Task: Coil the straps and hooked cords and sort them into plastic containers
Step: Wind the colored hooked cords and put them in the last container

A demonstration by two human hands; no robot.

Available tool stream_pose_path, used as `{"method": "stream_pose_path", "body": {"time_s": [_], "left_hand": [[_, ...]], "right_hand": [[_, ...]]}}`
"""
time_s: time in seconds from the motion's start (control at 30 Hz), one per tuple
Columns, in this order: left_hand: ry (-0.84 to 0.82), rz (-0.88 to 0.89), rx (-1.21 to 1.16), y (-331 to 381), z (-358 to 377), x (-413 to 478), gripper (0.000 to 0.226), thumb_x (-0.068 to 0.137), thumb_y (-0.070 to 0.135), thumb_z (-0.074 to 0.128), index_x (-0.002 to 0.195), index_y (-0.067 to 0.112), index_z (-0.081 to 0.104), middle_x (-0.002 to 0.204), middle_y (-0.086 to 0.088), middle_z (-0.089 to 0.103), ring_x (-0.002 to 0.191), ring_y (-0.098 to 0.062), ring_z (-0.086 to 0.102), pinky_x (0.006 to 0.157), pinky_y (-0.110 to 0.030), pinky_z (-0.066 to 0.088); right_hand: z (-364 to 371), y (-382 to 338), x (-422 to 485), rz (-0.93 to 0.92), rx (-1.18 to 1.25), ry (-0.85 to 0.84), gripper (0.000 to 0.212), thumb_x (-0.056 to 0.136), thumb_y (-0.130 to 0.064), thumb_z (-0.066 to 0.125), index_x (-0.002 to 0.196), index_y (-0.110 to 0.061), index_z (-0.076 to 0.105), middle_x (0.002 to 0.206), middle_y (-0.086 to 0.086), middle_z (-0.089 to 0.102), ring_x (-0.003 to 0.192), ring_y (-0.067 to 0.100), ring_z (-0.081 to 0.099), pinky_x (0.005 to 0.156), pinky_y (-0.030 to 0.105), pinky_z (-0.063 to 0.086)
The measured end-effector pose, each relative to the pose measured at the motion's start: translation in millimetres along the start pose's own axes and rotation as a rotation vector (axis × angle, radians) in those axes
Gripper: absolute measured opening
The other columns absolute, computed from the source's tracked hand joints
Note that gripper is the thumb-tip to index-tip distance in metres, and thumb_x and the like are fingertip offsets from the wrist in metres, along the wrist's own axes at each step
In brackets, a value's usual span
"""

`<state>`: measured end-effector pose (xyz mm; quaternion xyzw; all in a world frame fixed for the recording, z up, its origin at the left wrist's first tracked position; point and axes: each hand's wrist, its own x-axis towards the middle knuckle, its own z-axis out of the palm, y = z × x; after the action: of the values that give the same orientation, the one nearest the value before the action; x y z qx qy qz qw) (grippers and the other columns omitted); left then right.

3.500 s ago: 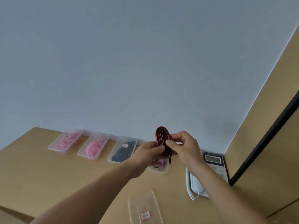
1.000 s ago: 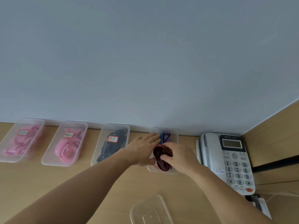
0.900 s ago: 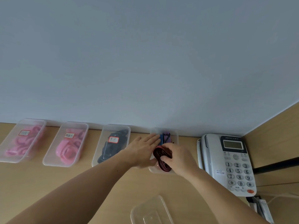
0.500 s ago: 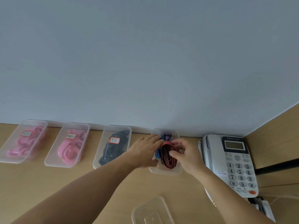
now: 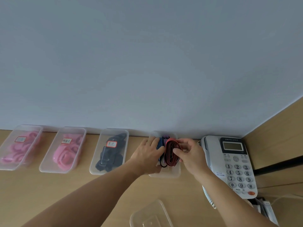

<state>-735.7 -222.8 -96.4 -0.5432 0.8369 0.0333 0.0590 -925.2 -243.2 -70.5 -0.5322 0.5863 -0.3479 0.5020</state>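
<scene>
A coiled red strap (image 5: 170, 153) stands on edge inside the rightmost clear container (image 5: 165, 174), beside a blue coil (image 5: 159, 143). My right hand (image 5: 190, 154) pinches the red coil from its right side. My left hand (image 5: 147, 154) lies flat with fingers spread against the blue coil and the container's left side. A black hook loop (image 5: 163, 164) shows at the coil's near end.
Three more clear containers line the wall: two with pink coils (image 5: 19, 146) (image 5: 65, 151) and one with black straps (image 5: 111, 153). A white telephone (image 5: 232, 163) sits right of my hands. A clear lid (image 5: 150, 215) lies on the wooden desk (image 5: 49, 194) near me.
The red coil went from being held up in both hands down into the rightmost container. In the last half second my right hand has pushed it a little further in.
</scene>
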Motion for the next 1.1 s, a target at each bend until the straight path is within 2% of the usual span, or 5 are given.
{"method": "stream_pose_path", "body": {"time_s": [0.2,0.4,0.53,0.73,1.1], "left_hand": [[0.039,0.068,-0.087,-12.2,-17.1,-8.5,0.060,0.088,0.051,0.035,0.137,0.024,0.055,0.153,-0.018,0.038,0.145,-0.035,0.029,0.114,-0.043,0.030],[-0.124,0.091,0.105,-10.5,-18.0,-4.9,0.076,0.077,0.057,0.064,0.143,0.026,0.042,0.157,-0.014,0.027,0.148,-0.036,0.015,0.116,-0.050,0.019],[-0.016,0.099,0.101,-0.3,-19.0,-3.4,0.074,0.059,0.063,0.072,0.117,0.019,0.060,0.124,-0.006,0.053,0.118,-0.031,0.046,0.103,-0.046,0.036],[0.053,0.082,0.123,8.0,-18.4,-5.0,0.051,0.059,0.052,0.070,0.097,0.018,0.064,0.095,-0.001,0.059,0.085,-0.025,0.057,0.089,-0.038,0.047],[0.057,0.175,-0.169,-12.8,-22.4,-10.6,0.045,0.102,0.046,0.033,0.127,0.024,0.064,0.130,0.010,0.063,0.140,-0.022,0.037,0.112,-0.038,0.030]], "right_hand": [[-2.5,-3.5,2.0,-0.019,0.023,0.004,0.033,0.079,-0.005,0.077,0.093,-0.034,0.068,0.083,-0.007,0.073,0.045,0.009,0.056,0.046,0.020,0.048],[0.1,-2.5,2.5,-0.007,0.048,0.004,0.032,0.079,-0.004,0.077,0.094,-0.031,0.069,0.084,-0.005,0.073,0.049,0.007,0.059,0.047,0.019,0.048],[0.3,-3.5,4.0,-0.015,0.061,0.028,0.031,0.079,-0.002,0.076,0.095,-0.028,0.070,0.085,-0.003,0.073,0.048,0.006,0.056,0.046,0.018,0.046],[-2.2,-5.2,2.6,-0.022,0.066,0.042,0.032,0.080,-0.001,0.074,0.095,-0.028,0.069,0.087,-0.002,0.073,0.048,0.006,0.056,0.047,0.020,0.048],[-5.6,-8.7,6.6,-0.040,0.145,0.087,0.030,0.080,0.001,0.074,0.096,-0.024,0.069,0.084,-0.003,0.074,0.049,0.005,0.056,0.046,0.018,0.047]]}}
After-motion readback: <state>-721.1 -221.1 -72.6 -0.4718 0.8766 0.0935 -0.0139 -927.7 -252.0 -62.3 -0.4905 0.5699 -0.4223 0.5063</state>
